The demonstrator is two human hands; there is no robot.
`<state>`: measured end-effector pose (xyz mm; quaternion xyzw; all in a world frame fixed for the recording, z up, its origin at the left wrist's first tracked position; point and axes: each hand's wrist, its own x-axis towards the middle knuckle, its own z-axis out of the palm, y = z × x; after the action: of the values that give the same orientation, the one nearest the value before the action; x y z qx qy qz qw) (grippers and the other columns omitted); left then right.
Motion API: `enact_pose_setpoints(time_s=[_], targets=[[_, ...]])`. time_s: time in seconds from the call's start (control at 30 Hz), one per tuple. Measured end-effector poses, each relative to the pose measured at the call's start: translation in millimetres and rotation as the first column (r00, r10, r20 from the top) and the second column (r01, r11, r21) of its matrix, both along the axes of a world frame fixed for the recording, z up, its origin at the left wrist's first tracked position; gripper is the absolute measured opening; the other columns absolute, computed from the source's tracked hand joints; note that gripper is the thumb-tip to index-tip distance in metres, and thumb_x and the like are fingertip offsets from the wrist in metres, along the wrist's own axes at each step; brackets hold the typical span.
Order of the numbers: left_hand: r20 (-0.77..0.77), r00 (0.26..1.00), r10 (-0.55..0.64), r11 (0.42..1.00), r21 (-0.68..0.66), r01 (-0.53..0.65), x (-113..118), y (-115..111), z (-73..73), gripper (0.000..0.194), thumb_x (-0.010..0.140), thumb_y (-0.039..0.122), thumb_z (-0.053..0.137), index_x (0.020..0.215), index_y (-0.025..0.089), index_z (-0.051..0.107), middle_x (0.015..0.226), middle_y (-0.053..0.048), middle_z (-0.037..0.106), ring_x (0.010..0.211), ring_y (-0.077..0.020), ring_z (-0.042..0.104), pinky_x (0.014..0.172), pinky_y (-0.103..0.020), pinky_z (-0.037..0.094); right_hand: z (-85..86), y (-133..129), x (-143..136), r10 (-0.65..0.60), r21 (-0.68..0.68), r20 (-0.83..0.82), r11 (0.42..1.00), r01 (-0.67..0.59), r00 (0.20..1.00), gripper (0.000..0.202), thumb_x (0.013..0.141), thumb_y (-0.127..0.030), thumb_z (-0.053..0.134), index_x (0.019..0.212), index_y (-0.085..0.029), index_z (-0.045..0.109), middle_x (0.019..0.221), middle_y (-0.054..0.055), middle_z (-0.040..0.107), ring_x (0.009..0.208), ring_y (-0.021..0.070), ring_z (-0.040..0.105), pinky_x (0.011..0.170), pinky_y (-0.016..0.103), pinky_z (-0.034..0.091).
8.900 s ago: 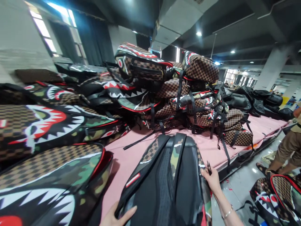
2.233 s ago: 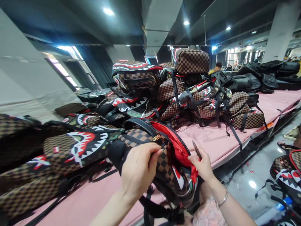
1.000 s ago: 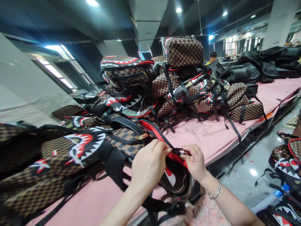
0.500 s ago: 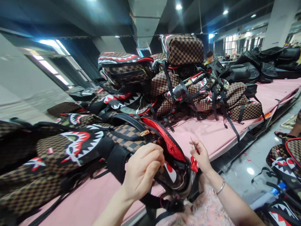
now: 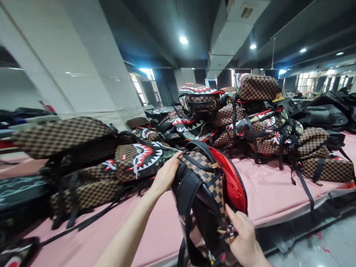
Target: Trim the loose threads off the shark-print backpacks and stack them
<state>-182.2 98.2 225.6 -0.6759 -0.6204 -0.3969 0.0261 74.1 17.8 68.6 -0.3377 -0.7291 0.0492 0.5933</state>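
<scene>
A brown checkered backpack [image 5: 204, 163] stands upright at the table's front edge, with black shoulder straps and its zipped opening spread to show a red lining [image 5: 232, 178]. My left hand [image 5: 167, 172] grips its upper left side near the top handle, fingers partly hidden behind it. My right hand [image 5: 244, 233] is closed at the bag's lower right edge, index finger stretched along the checkered side. Something small and dark shows beneath that hand; whether it is the snips seen earlier, I cannot tell.
Checkered backpacks with shark-mouth prints [image 5: 147, 159] lie at left, and a tall heap of them [image 5: 256, 122] stands behind on the pink-covered table [image 5: 275, 193]. Black bags [image 5: 325, 115] lie at far right. A white pillar [image 5: 75, 66] rises at back left.
The view has swung left. My left hand has moved from above the backpack onto its side. My right hand, earlier raised with small snips and red cloth, is now against the bag, which is turned more upright.
</scene>
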Motion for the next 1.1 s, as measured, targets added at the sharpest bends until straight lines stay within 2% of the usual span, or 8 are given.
enact_pose_setpoints(time_s=[0.17, 0.33, 0.5, 0.63, 0.8, 0.87, 1.0, 1.1], targets=[[-0.018, 0.973, 0.23, 0.961, 0.161, -0.225, 12, -41, -28.5, 0.048, 0.089, 0.041, 0.029, 0.124, 0.012, 0.045, 0.123, -0.016, 0.055, 0.113, -0.0285, 0.05, 0.093, -0.047, 0.039, 0.3, 76, 29, -0.07, -0.212, -0.286, 0.977, 0.009, 0.956, 0.034, 0.077, -0.027, 0.06, 0.109, -0.017, 0.063, 0.079, 0.006, 0.067, 0.071, 0.0187, 0.063, 0.062, 0.029, 0.053], [-0.172, 0.982, 0.074, 0.931, 0.366, -0.006, 47, -93, -55.3, 0.056, 0.082, 0.031, 0.052, 0.133, 0.019, 0.032, 0.128, -0.015, 0.048, 0.116, -0.0282, 0.044, 0.094, -0.045, 0.039, 45.7, 122, 46, -0.213, -0.343, -0.512, 0.939, 0.029, 0.832, 0.037, 0.08, -0.039, 0.055, 0.101, -0.01, 0.065, 0.1, 0.013, 0.067, 0.094, 0.024, 0.062, 0.079, 0.036, 0.05], [-0.204, 0.966, -0.159, 0.909, 0.351, 0.224, 77, -115, -70.6, 0.058, 0.08, 0.02, 0.055, 0.133, 0.023, 0.032, 0.123, -0.013, 0.048, 0.112, -0.0255, 0.046, 0.09, -0.038, 0.044, 101.8, 88, 27, -0.082, -0.092, -0.365, 0.994, 0.051, 0.927, 0.028, 0.083, -0.033, 0.051, 0.099, -0.015, 0.066, 0.098, 0.01, 0.068, 0.089, 0.0207, 0.063, 0.079, 0.034, 0.049], [-0.044, 0.962, -0.271, 0.877, 0.4, 0.265, 90, -114, -70.6, 0.058, 0.078, 0.021, 0.058, 0.13, 0.022, 0.034, 0.121, -0.014, 0.046, 0.104, -0.0239, 0.05, 0.084, -0.035, 0.048, 128.1, 55, 15, 0.059, 0.066, 0.014, 0.996, -0.06, 0.998, 0.029, 0.08, -0.017, 0.048, 0.104, -0.02, 0.065, 0.089, 0.006, 0.069, 0.076, 0.017, 0.063, 0.069, 0.03, 0.05], [0.352, 0.879, -0.323, 0.935, 0.263, 0.238, 81, -110, -51.5, 0.06, 0.08, 0.027, 0.056, 0.132, 0.027, 0.027, 0.129, -0.014, 0.043, 0.062, -0.01, 0.053, 0.061, -0.028, 0.051, 128.8, 45, 3, 0.144, 0.09, 0.222, 0.982, -0.167, 0.964, 0.04, 0.075, -0.009, 0.044, 0.11, -0.021, 0.06, 0.088, 0.005, 0.069, 0.076, 0.0168, 0.063, 0.067, 0.03, 0.051], [0.513, 0.782, -0.354, 0.933, 0.253, 0.256, 74, -111, -48.2, 0.049, 0.081, 0.03, 0.054, 0.126, 0.025, 0.035, 0.114, -0.01, 0.055, 0.057, -0.0088, 0.051, 0.057, -0.026, 0.05, 124.4, 46, -2, 0.151, 0.103, 0.197, 0.979, -0.174, 0.969, 0.039, 0.075, -0.009, 0.044, 0.109, -0.021, 0.06, 0.086, 0.004, 0.068, 0.075, 0.0162, 0.064, 0.066, 0.029, 0.052], [0.766, 0.56, -0.316, 0.936, 0.347, 0.055, 61, -115, -54.4, 0.02, 0.086, 0.035, 0.045, 0.097, 0.02, 0.05, 0.072, 0.0, 0.055, 0.054, -0.0098, 0.05, 0.049, -0.021, 0.046, 118.6, 44, -6, 0.173, 0.09, 0.191, 0.977, -0.193, 0.966, 0.038, 0.076, -0.009, 0.044, 0.108, -0.021, 0.061, 0.086, 0.005, 0.068, 0.074, 0.016, 0.064, 0.065, 0.028, 0.051], [0.778, 0.574, -0.255, 0.952, 0.307, 0.008, 50, -114, -63.8, 0.019, 0.084, 0.037, 0.048, 0.089, 0.019, 0.053, 0.068, 0.0, 0.055, 0.056, -0.0111, 0.052, 0.052, -0.022, 0.047, 117.3, 42, -5, 0.17, 0.08, 0.2, 0.979, -0.189, 0.965, 0.038, 0.076, -0.01, 0.045, 0.109, -0.021, 0.06, 0.086, 0.005, 0.068, 0.073, 0.0159, 0.063, 0.064, 0.028, 0.051]])
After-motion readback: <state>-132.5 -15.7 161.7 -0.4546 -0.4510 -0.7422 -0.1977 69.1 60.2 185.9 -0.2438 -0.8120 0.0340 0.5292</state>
